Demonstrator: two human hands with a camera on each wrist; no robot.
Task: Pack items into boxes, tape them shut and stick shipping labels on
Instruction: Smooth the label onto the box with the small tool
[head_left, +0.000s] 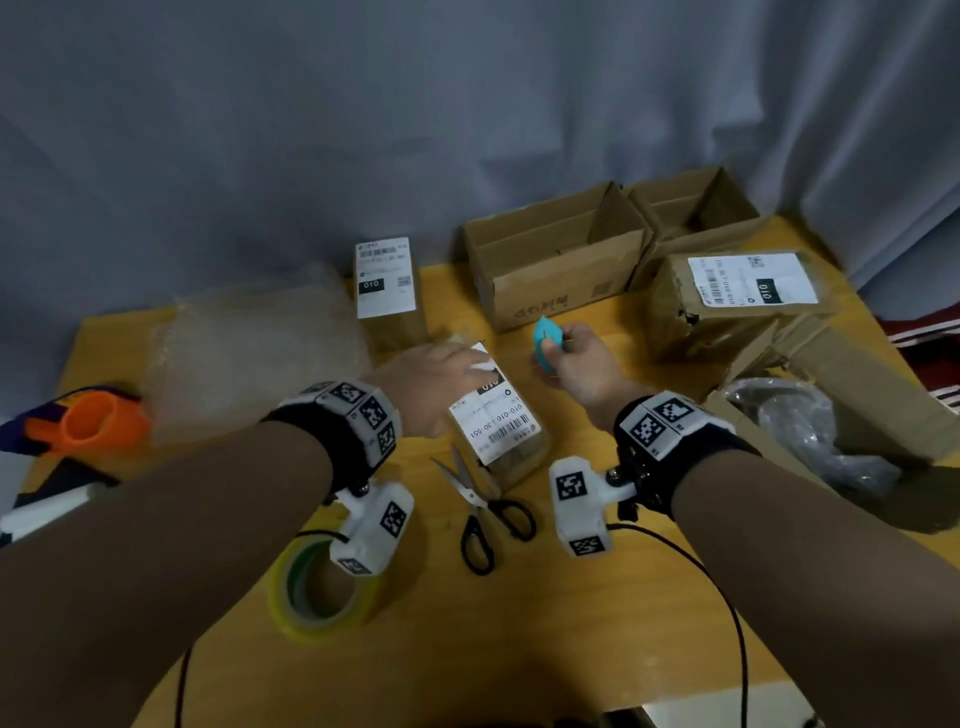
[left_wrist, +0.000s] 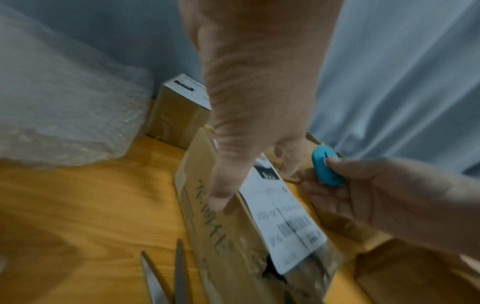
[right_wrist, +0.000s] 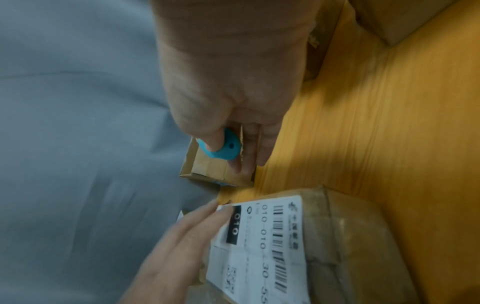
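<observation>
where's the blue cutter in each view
Head: blue cutter at centre, gripped in the right hand.
Left wrist: right of centre, beside the labelled box.
Right wrist: centre, under the thumb.
Shared landmark: that box's 010 label.

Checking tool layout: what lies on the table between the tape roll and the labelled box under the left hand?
In the head view, the scissors lie open between the tape roll and the labelled box, blades toward the box that the left hand rests on.
</observation>
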